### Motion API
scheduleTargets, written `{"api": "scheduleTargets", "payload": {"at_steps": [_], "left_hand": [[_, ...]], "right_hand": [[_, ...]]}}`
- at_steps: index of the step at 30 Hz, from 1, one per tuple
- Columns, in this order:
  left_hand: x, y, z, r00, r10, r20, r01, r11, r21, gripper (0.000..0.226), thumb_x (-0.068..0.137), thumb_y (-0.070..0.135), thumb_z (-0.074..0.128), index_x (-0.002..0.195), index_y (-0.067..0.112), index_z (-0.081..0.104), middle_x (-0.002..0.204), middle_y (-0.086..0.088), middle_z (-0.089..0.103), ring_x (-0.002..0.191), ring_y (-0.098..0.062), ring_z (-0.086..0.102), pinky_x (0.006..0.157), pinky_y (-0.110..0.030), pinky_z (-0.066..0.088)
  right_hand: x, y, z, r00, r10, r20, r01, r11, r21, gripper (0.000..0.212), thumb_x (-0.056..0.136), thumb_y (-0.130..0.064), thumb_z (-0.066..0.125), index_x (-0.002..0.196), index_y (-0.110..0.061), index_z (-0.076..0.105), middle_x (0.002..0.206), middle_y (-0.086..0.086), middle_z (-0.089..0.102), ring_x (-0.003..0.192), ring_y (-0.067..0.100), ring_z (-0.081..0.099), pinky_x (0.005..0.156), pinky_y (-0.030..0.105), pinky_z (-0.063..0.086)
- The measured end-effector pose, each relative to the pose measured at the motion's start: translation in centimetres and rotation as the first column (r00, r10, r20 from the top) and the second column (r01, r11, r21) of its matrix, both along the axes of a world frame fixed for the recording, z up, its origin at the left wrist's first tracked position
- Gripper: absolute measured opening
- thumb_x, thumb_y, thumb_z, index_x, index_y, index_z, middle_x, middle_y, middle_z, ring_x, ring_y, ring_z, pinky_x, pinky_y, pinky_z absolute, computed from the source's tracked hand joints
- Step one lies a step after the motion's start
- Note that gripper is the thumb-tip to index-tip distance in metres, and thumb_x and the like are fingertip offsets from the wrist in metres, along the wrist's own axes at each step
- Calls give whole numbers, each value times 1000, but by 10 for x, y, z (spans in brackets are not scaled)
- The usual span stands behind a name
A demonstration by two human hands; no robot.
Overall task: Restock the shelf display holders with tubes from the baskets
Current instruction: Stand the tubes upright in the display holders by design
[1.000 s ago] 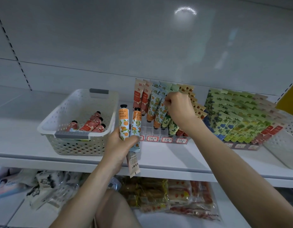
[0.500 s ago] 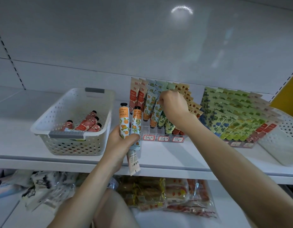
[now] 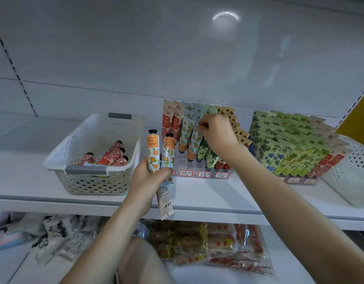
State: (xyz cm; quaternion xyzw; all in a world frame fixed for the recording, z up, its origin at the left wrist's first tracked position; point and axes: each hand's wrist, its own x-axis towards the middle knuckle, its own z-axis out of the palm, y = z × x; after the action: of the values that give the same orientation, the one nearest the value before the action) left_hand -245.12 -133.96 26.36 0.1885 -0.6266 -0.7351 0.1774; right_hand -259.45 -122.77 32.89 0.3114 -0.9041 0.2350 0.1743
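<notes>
A white basket [image 3: 95, 185] sits at the shelf's left, with a few pink tubes [image 3: 113, 155] lying in its bottom. Just right of it, the left hand [image 3: 148, 181] is raised before the shelf edge, fingers wrapped round a bunch of orange-print tubes [image 3: 153, 154], caps up. A loose tube [image 3: 165, 201] hangs below the fist and could slip free if that grip slackens. Further right, the right hand [image 3: 216, 134] reaches over the clear display holder [image 3: 201, 174], wrist bent down. Its curled fingertips seem to pinch the top of a fruit-print tube [image 3: 194, 141] in a middle row, though the knuckles hide the contact. Pushed in crooked, it could topple its neighbours.
</notes>
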Motion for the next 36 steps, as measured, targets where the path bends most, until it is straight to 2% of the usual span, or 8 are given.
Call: {"api": "scheduleTargets", "payload": {"at_steps": [7, 10, 13, 20, 24, 28, 32, 36], "left_hand": [[2, 2, 4, 999, -24, -34, 26, 998, 49, 23, 81, 1, 64, 88, 23, 59, 83, -1, 67, 81, -19, 62, 79, -37, 49], [4, 1, 8, 994, -91, -62, 93, 995, 45, 21, 81, 2, 65, 87, 22, 61, 84, -2, 67, 82, -20, 62, 81, -37, 49], [5, 3, 12, 987, -143, -77, 143, 990, 2, 20, 77, 6, 72, 88, 20, 63, 81, -1, 69, 82, -19, 63, 78, -36, 50], [9, -1, 22, 983, 36, -179, -26, 998, 59, 19, 83, 5, 64, 94, 20, 59, 87, 0, 69, 75, -12, 69, 69, -31, 54], [8, -6, 35, 966, 127, -226, -119, 992, 50, 14, 85, 6, 61, 90, 19, 57, 78, 4, 68, 65, -6, 66, 60, -24, 53], [6, -13, 45, 965, 111, -238, -110, 994, 16, 14, 85, 5, 61, 85, 19, 58, 63, 7, 67, 62, -6, 64, 59, -25, 50], [5, -9, 47, 976, 52, -212, -67, 996, -64, 12, 84, 5, 63, 84, 17, 60, 71, 2, 66, 62, -7, 63, 58, -24, 51], [7, -5, 43, 984, 51, -171, -62, 996, -58, 10, 83, 8, 65, 85, 16, 60, 74, -1, 60, 68, -13, 58, 65, -30, 49]], "right_hand": [[7, 5, 12, 999, 20, -30, -24, 992, -122, 24, 94, -18, 52, 94, 1, 66, 89, 10, 68, 74, 23, 62, 67, 28, 50], [25, 0, 23, 952, 207, 228, -156, 963, -222, 33, 92, -33, 55, 112, -8, 63, 94, 0, 66, 77, 12, 62, 64, 16, 51], [36, -1, 24, 795, 358, 491, -238, 927, -290, 32, 89, -28, 59, 114, -8, 60, 90, 2, 67, 75, 13, 66, 61, 16, 55], [30, 12, 21, 673, 455, 583, 114, 716, -689, 18, 89, -15, 61, 99, 0, 61, 87, 11, 65, 66, 12, 64, 64, 18, 57], [33, 24, 20, 606, 449, 657, 118, 766, -632, 5, 91, -12, 56, 93, -8, 58, 92, 12, 63, 71, 19, 65, 60, 20, 58], [41, 40, 22, 530, 456, 715, -81, 866, -493, 15, 95, -14, 49, 102, -13, 63, 88, 0, 67, 70, 9, 65, 58, 19, 53], [50, 40, 23, 564, 417, 712, -343, 903, -257, 10, 87, -26, 59, 97, -25, 60, 79, -10, 67, 67, 3, 63, 67, 19, 51], [48, 39, 21, 591, 371, 716, -273, 928, -255, 16, 84, -19, 66, 99, -15, 60, 84, 0, 70, 68, 9, 66, 67, 22, 54]]}}
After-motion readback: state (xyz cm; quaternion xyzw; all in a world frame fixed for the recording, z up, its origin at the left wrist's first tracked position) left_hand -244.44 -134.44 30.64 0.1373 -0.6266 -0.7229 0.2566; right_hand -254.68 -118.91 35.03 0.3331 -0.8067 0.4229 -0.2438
